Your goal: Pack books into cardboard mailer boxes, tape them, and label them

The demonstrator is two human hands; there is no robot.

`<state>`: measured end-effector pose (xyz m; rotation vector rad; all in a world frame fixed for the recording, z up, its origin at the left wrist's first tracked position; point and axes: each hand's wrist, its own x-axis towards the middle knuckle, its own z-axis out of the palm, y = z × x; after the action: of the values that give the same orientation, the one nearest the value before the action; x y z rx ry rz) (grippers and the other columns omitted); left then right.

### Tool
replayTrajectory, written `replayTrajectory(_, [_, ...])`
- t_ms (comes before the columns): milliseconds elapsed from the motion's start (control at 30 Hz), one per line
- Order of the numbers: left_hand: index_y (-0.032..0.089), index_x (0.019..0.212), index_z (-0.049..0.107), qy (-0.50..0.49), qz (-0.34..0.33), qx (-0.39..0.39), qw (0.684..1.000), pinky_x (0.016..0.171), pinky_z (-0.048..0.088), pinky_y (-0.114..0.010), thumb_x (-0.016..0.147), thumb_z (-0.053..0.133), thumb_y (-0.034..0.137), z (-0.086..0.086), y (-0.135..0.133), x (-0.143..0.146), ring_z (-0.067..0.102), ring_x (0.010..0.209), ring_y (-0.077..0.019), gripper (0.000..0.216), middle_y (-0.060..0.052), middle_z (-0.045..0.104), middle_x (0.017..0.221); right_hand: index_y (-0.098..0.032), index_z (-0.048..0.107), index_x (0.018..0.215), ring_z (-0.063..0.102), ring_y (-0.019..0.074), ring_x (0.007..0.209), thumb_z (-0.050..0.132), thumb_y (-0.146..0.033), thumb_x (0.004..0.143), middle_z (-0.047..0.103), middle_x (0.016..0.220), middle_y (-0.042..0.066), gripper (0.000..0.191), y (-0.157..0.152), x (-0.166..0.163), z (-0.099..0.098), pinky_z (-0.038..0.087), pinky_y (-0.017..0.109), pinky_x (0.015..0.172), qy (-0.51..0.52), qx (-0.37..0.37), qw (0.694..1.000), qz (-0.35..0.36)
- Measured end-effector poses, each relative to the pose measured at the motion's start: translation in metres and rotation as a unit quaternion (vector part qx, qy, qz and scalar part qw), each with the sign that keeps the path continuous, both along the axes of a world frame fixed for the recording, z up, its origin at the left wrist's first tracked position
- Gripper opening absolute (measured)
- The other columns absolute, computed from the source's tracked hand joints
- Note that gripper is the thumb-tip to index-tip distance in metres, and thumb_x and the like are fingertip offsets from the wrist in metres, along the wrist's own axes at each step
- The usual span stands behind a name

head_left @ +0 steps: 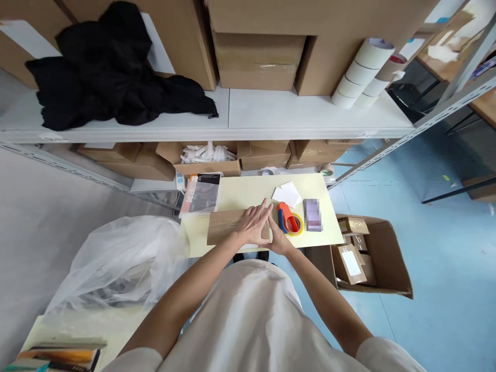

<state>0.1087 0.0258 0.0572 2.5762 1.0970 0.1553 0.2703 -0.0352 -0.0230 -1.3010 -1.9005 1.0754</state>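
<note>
Right of the right hand [277,241], on the floor, an open cardboard box [387,258] holds several brown parcels [351,262] with white labels. Beyond the hands, an open carton [205,168] under the shelf holds white pieces too small to tell. The left hand [253,225] lies flat, fingers spread and released, on a flat brown package [225,226] on the pale table [248,192]. The right hand meets the package's right end, wrist bent; whether it grips cannot be told. Just right of it stands an orange tape dispenser [289,219]. The labels' print is unreadable.
</note>
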Motion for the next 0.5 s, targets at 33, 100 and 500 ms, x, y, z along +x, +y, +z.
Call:
replayTrajectory(33, [0.016, 0.148, 0.008, -0.007, 0.002, 0.007, 1.000, 0.110, 0.012, -0.049, 0.055, 0.070, 0.056, 0.002, -0.002, -0.007, 0.020, 0.138, -0.0349, 0.118, -0.018, 0.005, 0.155, -0.022, -0.003, 0.149, 0.017, 0.0291, 0.142, 0.070, -0.036, 0.072, 0.009, 0.156, 0.013, 0.107, 0.003, -0.004, -0.001, 0.024, 0.048, 0.113, 0.013, 0.003, 1.000, -0.011])
replayTrajectory(100, [0.017, 0.148, 0.011, -0.027, 0.057, 0.028, 0.998, 0.111, 0.003, -0.055, 0.058, 0.068, 0.062, 0.005, -0.009, -0.031, 0.008, 0.141, -0.0372, 0.115, -0.018, 0.004, 0.155, -0.025, 0.003, 0.149, 0.022, 0.0273, 0.141, 0.063, -0.033, 0.079, 0.017, 0.155, 0.011, 0.092, 0.007, -0.008, -0.005, 0.026, 0.048, 0.111, 0.029, 0.001, 0.999, -0.026])
replayTrajectory(500, [0.020, 0.145, 0.014, -0.423, 0.323, -0.235, 0.813, 0.103, 0.037, -0.042, 0.073, 0.064, 0.044, -0.038, -0.056, -0.153, 0.038, 0.131, -0.0270, 0.091, -0.016, 0.032, 0.147, -0.027, 0.023, 0.145, 0.040, 0.0270, 0.129, 0.059, -0.041, 0.081, 0.037, 0.143, 0.012, 0.076, 0.013, -0.017, 0.016, 0.049, 0.042, 0.093, 0.089, -0.071, 0.990, -0.082])
